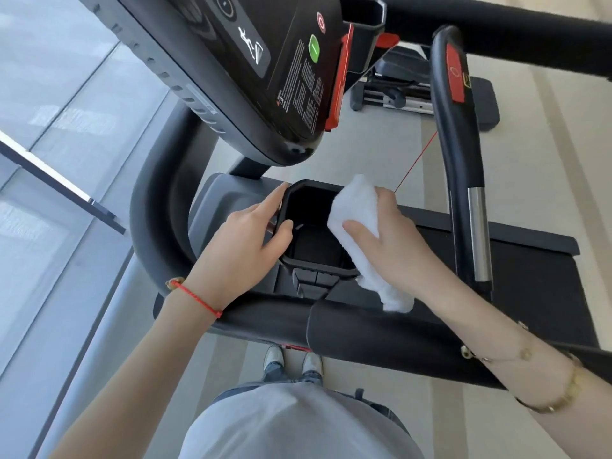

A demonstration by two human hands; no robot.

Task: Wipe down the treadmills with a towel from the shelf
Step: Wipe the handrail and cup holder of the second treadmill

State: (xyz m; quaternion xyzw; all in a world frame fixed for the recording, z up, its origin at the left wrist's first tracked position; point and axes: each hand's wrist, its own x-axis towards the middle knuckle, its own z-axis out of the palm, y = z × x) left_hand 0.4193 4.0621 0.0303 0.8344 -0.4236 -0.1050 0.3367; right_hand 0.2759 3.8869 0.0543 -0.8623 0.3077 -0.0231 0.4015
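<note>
While the left hand (245, 236) rests on the left rim of the black cup holder (314, 226), its forefinger lies straight along the outer edge, its thumb hooks over the lip into the opening, and the other fingers are tucked behind the rim where their lie cannot be told. The right hand (390, 240) grips a folded white towel (357, 233), with the thumb pressed flat across the cloth and the fingers wrapped round its far side, mostly hidden. That towel sits against the right rim of the cup holder, its upper end standing above the lip and its lower end hanging down toward the padded front handlebar (364, 329). Both things belong to a dark treadmill (530, 279), whose sloping console (265, 61) fills the upper part of the view and carries a green button (314, 48) and a red one (321, 22). A curved black side rail (457, 160) with a silver grip stands to the right, and a thin red cord (417, 160) runs from near it down toward the right hand. On the left wrist is a red string bracelet (198, 299); on the right forearm, a gold bracelet (569, 385). Below, white shoes (275, 357) stand on pale striped floor (381, 144).
</note>
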